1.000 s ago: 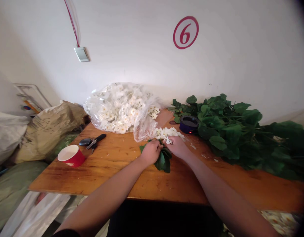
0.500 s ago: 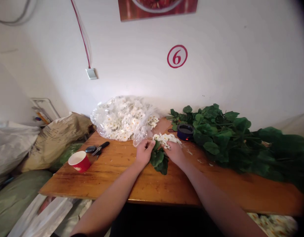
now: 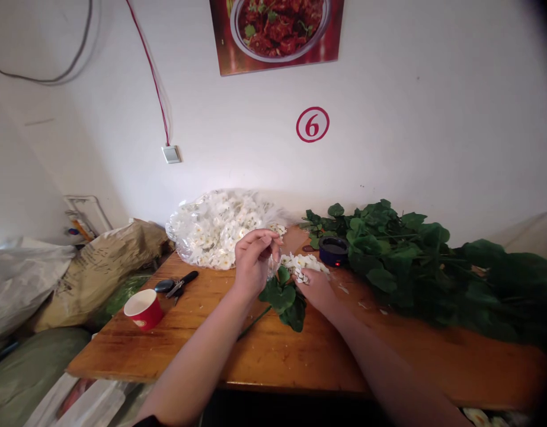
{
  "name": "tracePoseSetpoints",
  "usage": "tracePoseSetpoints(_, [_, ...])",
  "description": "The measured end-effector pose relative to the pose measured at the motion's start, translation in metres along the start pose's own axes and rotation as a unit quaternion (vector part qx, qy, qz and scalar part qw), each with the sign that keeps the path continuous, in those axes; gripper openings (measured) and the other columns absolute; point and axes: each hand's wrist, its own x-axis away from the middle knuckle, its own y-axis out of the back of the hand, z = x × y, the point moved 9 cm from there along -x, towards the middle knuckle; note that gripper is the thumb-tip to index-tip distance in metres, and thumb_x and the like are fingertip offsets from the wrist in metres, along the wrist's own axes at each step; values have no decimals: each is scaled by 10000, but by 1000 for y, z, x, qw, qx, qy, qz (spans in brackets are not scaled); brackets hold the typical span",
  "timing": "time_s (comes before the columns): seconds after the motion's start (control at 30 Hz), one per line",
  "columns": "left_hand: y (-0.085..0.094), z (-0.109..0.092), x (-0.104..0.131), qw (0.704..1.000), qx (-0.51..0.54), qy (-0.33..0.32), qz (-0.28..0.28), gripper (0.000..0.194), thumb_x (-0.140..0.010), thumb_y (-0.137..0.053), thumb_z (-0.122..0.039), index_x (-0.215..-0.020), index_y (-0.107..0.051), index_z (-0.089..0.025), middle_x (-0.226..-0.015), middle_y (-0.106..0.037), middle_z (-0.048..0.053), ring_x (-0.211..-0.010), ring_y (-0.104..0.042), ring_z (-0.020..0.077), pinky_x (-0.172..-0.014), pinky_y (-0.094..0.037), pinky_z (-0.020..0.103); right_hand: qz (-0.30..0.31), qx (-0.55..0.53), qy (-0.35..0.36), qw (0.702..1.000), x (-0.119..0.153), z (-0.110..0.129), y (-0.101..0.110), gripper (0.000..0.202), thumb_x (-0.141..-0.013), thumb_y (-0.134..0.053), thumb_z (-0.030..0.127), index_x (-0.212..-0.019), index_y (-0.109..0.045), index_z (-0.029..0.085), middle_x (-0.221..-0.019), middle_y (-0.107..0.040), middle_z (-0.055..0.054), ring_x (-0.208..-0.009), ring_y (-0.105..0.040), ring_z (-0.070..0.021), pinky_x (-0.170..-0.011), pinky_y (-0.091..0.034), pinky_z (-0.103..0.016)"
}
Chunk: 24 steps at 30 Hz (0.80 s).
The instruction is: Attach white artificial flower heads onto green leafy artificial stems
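My left hand (image 3: pixel 254 261) is raised above the table in front of the plastic bag of white flowers (image 3: pixel 211 231). Its thumb and fingertips come together in a pinch, and whatever lies between them is too small to make out. My right hand (image 3: pixel 316 287) is closed on white flowers (image 3: pixel 303 276) beside a small pile of white blossoms (image 3: pixel 311 263). Between the two hands a sprig of green leaves (image 3: pixel 282 296) rests low over the table, its stem pointing toward the near left.
A dark blue round pot (image 3: pixel 333 251) with a red light stands behind my right hand. Leafy green stems (image 3: pixel 402 255) cover the table's right side. At left are a red and white paper cup (image 3: pixel 143 309) and black-handled scissors (image 3: pixel 182 284). Sacks (image 3: pixel 104 273) lie beyond the table (image 3: pixel 188 350).
My left hand has let go of the leaf sprig and lifted up. The right hand stays by the white flowers. The camera view has tilted upward, showing more of the wall picture.
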Motion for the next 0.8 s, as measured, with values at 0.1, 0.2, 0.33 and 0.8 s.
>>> tracePoseSetpoints(0.1, [-15,-1,-3,999,30,-20,29,127,-793,-618,-244,-812,-706,-155,-715,-653,32,-478,-509,83,-498,-402,236,-3,0,7,1000,-1,1,1,238,-824,-501,296,-605,-447,218,-624,-571,-35,-616,-496,-178,-586,-335,-290])
tracePoseSetpoints(0.2, [-28,-1,-6,997,57,-36,47,125,-797,-637,-237,-809,-726,-149,-706,-663,43,-473,-509,85,-484,-398,229,-16,-2,14,1000,-2,0,0,231,-813,-511,284,-600,-459,211,-616,-563,-24,-608,-485,-165,-586,-332,-280])
tracePoseSetpoints(0.33, [-45,-5,-10,990,84,-61,92,124,-792,-658,-235,-788,-743,-145,-720,-675,62,-474,-522,88,-453,-393,214,-24,-3,23,999,-3,-4,-2,226,-807,-519,274,-598,-470,204,-609,-554,-15,-606,-476,-153,-587,-328,-271])
tracePoseSetpoints(0.8, [-63,-14,-5,972,126,-87,180,115,-800,-658,-213,-796,-751,-145,-716,-659,72,-472,-529,83,-415,-386,187,-26,3,43,999,-1,-2,-4,253,-828,-512,272,-590,-482,191,-599,-541,-25,-612,-476,-153,-583,-313,-282])
